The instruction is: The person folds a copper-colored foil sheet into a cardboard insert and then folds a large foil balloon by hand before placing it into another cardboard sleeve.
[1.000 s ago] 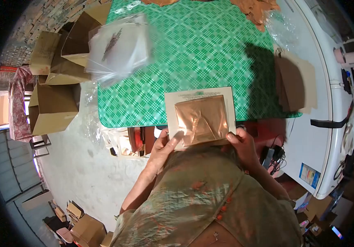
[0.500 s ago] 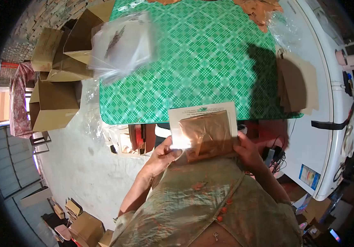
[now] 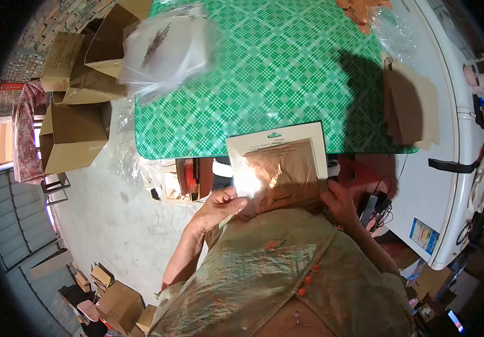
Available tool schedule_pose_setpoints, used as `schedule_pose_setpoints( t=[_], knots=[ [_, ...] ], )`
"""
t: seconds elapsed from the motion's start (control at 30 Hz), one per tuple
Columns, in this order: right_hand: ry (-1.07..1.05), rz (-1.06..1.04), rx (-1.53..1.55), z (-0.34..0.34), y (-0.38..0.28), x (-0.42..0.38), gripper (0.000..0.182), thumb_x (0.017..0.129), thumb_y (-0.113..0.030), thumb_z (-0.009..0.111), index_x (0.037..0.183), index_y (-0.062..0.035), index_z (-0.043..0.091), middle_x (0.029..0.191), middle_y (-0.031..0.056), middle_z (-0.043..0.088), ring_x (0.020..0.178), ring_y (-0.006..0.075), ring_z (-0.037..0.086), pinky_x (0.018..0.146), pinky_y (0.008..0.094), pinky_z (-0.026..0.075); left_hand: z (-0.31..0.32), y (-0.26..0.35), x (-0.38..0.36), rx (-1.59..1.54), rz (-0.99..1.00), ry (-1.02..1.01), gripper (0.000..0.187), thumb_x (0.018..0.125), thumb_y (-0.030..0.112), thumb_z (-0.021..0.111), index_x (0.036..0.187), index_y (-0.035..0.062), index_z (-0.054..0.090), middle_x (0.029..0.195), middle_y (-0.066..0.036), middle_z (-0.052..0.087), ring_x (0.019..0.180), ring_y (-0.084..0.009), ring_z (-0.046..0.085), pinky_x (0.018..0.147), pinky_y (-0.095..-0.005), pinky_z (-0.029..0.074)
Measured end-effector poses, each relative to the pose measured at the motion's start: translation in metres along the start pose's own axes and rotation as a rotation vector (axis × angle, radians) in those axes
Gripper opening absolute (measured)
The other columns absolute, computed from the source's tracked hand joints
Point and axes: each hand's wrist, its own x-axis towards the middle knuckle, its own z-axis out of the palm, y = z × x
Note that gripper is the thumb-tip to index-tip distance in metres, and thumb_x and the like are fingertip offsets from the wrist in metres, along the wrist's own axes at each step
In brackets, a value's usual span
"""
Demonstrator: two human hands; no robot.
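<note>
Against the near edge of the table, a flat clear-plastic package (image 3: 290,174) is held tilted up in both hands. Inside it are a pale printed card (image 3: 236,147) with a hang hole at the top and a folded, shiny copper-coloured sheet (image 3: 301,182). My left hand (image 3: 222,208) grips the package's lower left corner, thumb on the front. On the lower right edge, my right hand (image 3: 338,199) pinches it, with some fingers hidden behind. Strong glare whitens the left side of the package.
A stack of clear plastic bags (image 3: 169,50) lies at the green checked table's (image 3: 264,84) far left. Brown sheets (image 3: 410,104) rest at its right edge, copper-coloured pieces (image 3: 363,11) at the back right. Open cardboard boxes (image 3: 76,135) stand left; a white appliance (image 3: 439,185) stands right.
The package has tilted so its top edge sits higher over the table edge, and its hang hole now shows clearly. The glare on its left has grown brighter. Both hands keep their hold.
</note>
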Motion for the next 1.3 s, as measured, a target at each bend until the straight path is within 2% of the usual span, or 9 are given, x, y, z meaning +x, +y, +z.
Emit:
schedule_pose_setpoints(
  t=[0.13,0.2,0.3,0.4,0.53,0.7,0.93,1.13,1.3],
  knots=[
    [0.104,0.028,0.048,0.008,-0.002,0.005,0.021,0.106,-0.020,0.057,0.102,-0.0004,0.064,0.085,-0.0021,0.060,0.085,0.0083,0.053,0.075,0.0282,0.046,-0.001,0.001,-0.002,-0.152,0.122,-0.109,0.049,0.101,0.002,0.066,0.148,0.0050,0.054,0.133,0.000,0.062,0.111,-0.0096,0.061,0.090,-0.0251,0.052],
    [0.086,0.038,0.064,0.008,0.003,0.007,0.020,0.106,-0.020,0.058,0.104,-0.0004,0.064,0.086,-0.0017,0.060,0.085,0.0078,0.052,0.076,0.0280,0.046,0.000,-0.004,-0.005,-0.215,0.165,-0.089,0.061,0.098,-0.002,0.068,0.154,0.0051,0.046,0.136,-0.002,0.061,0.113,-0.0117,0.061,0.093,-0.0267,0.052],
    [0.067,-0.015,0.012,0.008,-0.003,0.005,0.020,0.106,-0.018,0.058,0.113,0.0002,0.062,0.092,0.0004,0.063,0.089,0.0088,0.055,0.079,0.0286,0.047,0.002,-0.006,-0.002,-0.041,0.165,-0.031,0.076,0.093,-0.005,0.072,0.159,0.0068,0.037,0.133,-0.001,0.062,0.115,-0.0130,0.060,0.098,-0.0277,0.050],
    [0.039,-0.137,0.080,0.013,-0.003,0.008,0.025,0.106,-0.015,0.056,0.125,0.0009,0.059,0.102,0.0035,0.066,0.094,0.0110,0.058,0.085,0.0296,0.049,0.009,0.005,-0.001,-0.036,0.179,0.056,0.062,0.092,0.001,0.077,0.147,0.0059,0.050,0.112,0.001,0.064,0.102,-0.0113,0.062,0.092,-0.0266,0.050],
    [0.009,-0.120,0.070,0.009,-0.003,0.008,0.030,0.106,-0.011,0.053,0.134,0.0013,0.054,0.111,0.0071,0.067,0.100,0.0149,0.062,0.091,0.0314,0.049,0.013,0.013,0.000,-0.134,0.220,0.066,0.058,0.092,0.001,0.077,0.144,0.0062,0.052,0.114,0.002,0.066,0.106,-0.0104,0.060,0.095,-0.0276,0.048],
    [-0.027,-0.029,0.222,0.007,-0.002,0.011,0.030,0.107,-0.010,0.050,0.135,0.0011,0.054,0.116,0.0103,0.068,0.101,0.0176,0.069,0.087,0.0337,0.056,0.015,0.014,0.003,-0.131,0.222,0.068,0.051,0.093,0.002,0.077,0.139,0.0047,0.055,0.111,0.002,0.067,0.104,-0.0101,0.061,0.092,-0.0283,0.051],
    [-0.007,0.022,0.384,0.012,-0.033,0.014,0.028,0.108,-0.011,0.049,0.133,0.0020,0.052,0.116,0.0133,0.070,0.101,0.0220,0.073,0.085,0.0337,0.059,0.015,0.022,0.011,-0.129,0.161,0.133,0.044,0.095,0.005,0.075,0.134,-0.0007,0.055,0.104,-0.008,0.074,0.095,-0.0158,0.071,0.082,-0.0307,0.059],
    [0.063,-0.096,0.190,0.013,-0.043,0.029,0.025,0.106,-0.010,0.054,0.127,0.0025,0.052,0.110,0.0166,0.072,0.098,0.0222,0.074,0.086,0.0334,0.058,0.018,0.043,0.019,-0.223,0.168,0.143,0.049,0.095,0.007,0.075,0.137,-0.0019,0.051,0.104,-0.013,0.074,0.095,-0.0226,0.074,0.082,-0.0342,0.061],
    [0.086,-0.166,0.301,0.019,-0.046,0.035,0.024,0.105,-0.010,0.057,0.124,0.0036,0.052,0.110,0.0176,0.072,0.100,0.0235,0.073,0.090,0.0347,0.057,0.026,0.039,0.032,-0.207,0.280,0.159,0.054,0.095,0.009,0.076,0.141,-0.0013,0.049,0.103,-0.012,0.072,0.089,-0.0213,0.073,0.078,-0.0339,0.061]
  ],
)
